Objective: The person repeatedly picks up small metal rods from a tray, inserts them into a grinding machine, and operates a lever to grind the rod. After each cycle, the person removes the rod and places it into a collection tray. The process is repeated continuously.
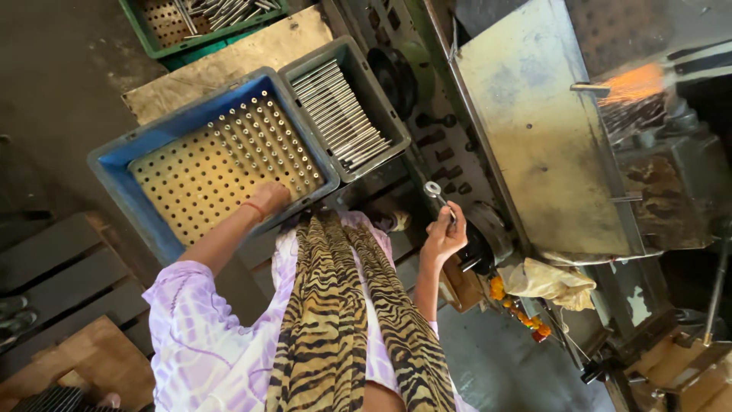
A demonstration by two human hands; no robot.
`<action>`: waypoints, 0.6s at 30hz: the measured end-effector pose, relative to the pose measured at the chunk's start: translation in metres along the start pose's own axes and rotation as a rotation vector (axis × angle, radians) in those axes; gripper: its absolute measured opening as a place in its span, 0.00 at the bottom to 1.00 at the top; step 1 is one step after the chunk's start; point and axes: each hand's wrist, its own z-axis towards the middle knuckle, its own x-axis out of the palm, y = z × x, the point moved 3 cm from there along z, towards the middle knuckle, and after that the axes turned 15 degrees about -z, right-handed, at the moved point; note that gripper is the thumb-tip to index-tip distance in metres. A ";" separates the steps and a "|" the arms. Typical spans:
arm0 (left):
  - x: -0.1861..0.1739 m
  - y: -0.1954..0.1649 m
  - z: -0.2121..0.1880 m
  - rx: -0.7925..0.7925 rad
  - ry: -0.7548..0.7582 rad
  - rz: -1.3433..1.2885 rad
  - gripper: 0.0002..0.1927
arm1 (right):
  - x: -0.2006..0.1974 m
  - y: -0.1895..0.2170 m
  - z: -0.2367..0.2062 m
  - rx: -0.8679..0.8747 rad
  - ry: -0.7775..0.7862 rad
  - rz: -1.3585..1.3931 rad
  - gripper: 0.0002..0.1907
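My left hand (267, 200) reaches into a blue crate (114, 164) and rests at the near edge of its perforated yellow plate (191, 183). Short metal pins (267, 141) stand upright in the plate's right half. The fingers curl down among the nearest pins, and whether they grip one is hidden. My right hand (444, 235) is raised beside the machine and closed around a thin metal rod with a round end (436, 191). A purple patterned sleeve (191, 320) and a tiger-striped scarf (335, 328) cover my arm and chest.
A grey bin (379, 90) of long metal rods sits right of the blue crate. A green crate (152, 38) with more rods is at the top. The machine's worn sheet-metal guard (534, 130) stands to the right, with orange sparks (633, 82) beyond. A crumpled cloth (550, 281) and orange flowers (518, 309) lie below it.
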 end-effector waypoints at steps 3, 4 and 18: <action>0.001 0.001 -0.010 0.103 -0.159 0.072 0.09 | 0.004 0.005 -0.001 -0.044 0.022 -0.035 0.11; 0.002 0.001 -0.014 0.131 -0.188 0.057 0.08 | 0.004 0.006 -0.002 -0.051 0.030 -0.035 0.12; -0.046 -0.114 0.044 0.056 -0.283 -2.026 0.19 | 0.035 0.037 0.009 0.020 0.169 0.072 0.13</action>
